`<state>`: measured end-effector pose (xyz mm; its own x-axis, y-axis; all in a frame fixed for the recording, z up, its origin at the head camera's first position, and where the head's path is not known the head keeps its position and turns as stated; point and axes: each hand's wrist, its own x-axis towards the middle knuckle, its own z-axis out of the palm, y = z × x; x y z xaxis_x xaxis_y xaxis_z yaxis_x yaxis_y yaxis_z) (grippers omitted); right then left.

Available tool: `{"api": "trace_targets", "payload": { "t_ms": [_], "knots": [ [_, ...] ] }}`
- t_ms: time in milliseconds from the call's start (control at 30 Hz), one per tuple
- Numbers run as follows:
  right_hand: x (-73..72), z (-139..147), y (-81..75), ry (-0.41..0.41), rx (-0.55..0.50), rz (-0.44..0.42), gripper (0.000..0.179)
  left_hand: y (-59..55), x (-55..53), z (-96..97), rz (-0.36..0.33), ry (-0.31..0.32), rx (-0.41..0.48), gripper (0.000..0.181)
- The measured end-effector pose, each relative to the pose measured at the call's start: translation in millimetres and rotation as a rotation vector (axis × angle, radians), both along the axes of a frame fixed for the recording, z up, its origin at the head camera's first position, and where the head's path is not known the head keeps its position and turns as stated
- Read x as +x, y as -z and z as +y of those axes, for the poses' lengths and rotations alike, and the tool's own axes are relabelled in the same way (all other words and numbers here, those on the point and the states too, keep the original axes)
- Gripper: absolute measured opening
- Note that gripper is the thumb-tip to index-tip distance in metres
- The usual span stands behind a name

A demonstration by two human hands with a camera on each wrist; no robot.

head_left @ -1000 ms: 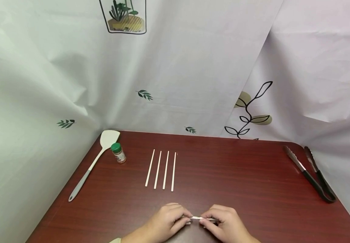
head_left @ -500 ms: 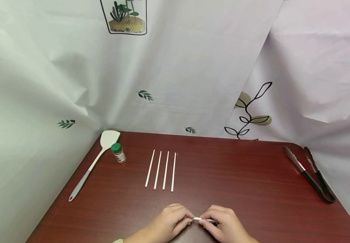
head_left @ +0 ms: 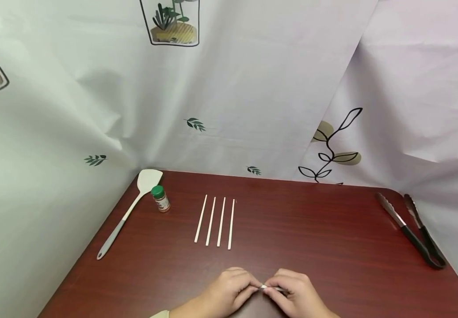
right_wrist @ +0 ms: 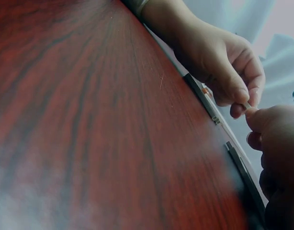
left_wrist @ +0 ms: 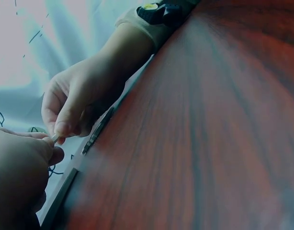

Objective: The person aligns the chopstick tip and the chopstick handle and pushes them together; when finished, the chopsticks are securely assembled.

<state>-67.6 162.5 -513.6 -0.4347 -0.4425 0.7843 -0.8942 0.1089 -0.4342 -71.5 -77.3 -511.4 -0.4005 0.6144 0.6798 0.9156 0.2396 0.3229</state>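
Head view, and both hands were right in it: the left hand (head_left: 230,289) and the right hand (head_left: 295,292) each pinched the same slim pale piece (head_left: 263,287), thumb against fingers, tips almost meeting. That was the relation I judged everything turned on. The piece sat squarely between two clamped grips, its long axis running from the table's left edge toward its right, neither hand nearer than the other. Only a bit showed in the gap, with a sliver beyond the right thumb; the fingers covered the rest, so its length was beyond me. It was low in my frame, toward the table's near edge, which was cut off. Whether the hands rested on the wood I couldn't tell.

Then the surface: a dark red table (head_left: 312,221), wood-grained, with a dull sheen. Four white sticks (head_left: 211,221) lay side by side beyond the hands, left of the middle, slanting toward the far edge, well apart from any finger. A spatula (head_left: 124,219) lay along the left edge, a green-capped jar (head_left: 161,200) upright just beside its blade at the far left corner. Tongs (head_left: 414,242) lay spread along the right edge. Behind the far edge hung a pale printed cloth (head_left: 261,88).
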Motion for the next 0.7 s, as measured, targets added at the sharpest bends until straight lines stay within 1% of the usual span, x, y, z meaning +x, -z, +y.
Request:
{"api": "trace_targets", "payload": {
  "t_ms": [200,300,367,400,433,500,567,633,700],
  "knots": [
    [-0.2,2.4,4.3,0.016,-0.005,-0.047,0.019,-2.4,0.7,-1.4,-0.018,0.001,-0.043,0.011],
    [-1.6,7.1,6.9,0.054,0.0,-0.076,0.026,-1.6,0.1,-0.8,-0.021,-0.012,-0.052,0.012],
    [-3.1,9.4,7.2,0.093,0.007,-0.117,0.031,-0.9,-0.6,-2.8,-0.016,-0.037,-0.047,0.012],
    [-3.9,10.5,6.6,0.116,0.008,-0.151,0.032,-0.7,-1.1,-4.3,-0.01,-0.052,-0.042,0.012],
    [-4.2,11.8,5.3,0.134,0.004,-0.214,0.032,-0.6,-1.6,-6.0,-0.004,-0.067,-0.037,0.012],
    [-4.2,15.4,1.5,0.173,-0.025,-0.388,0.029,-0.8,-3.0,-9.1,0.007,-0.095,-0.037,0.011],
    [-4.5,19.1,-3.0,0.225,-0.077,-0.565,0.023,-1.5,-4.7,-10.9,0.023,-0.098,-0.062,0.012],
    [-4.6,22.5,-7.4,0.254,-0.134,-0.737,0.019,-2.2,-6.1,-11.7,0.052,-0.079,-0.105,0.012],
    [-5.6,24.6,-10.6,0.26,-0.166,-0.828,0.019,-3.0,-6.9,-11.6,0.08,-0.042,-0.145,0.012]
  ]
}}
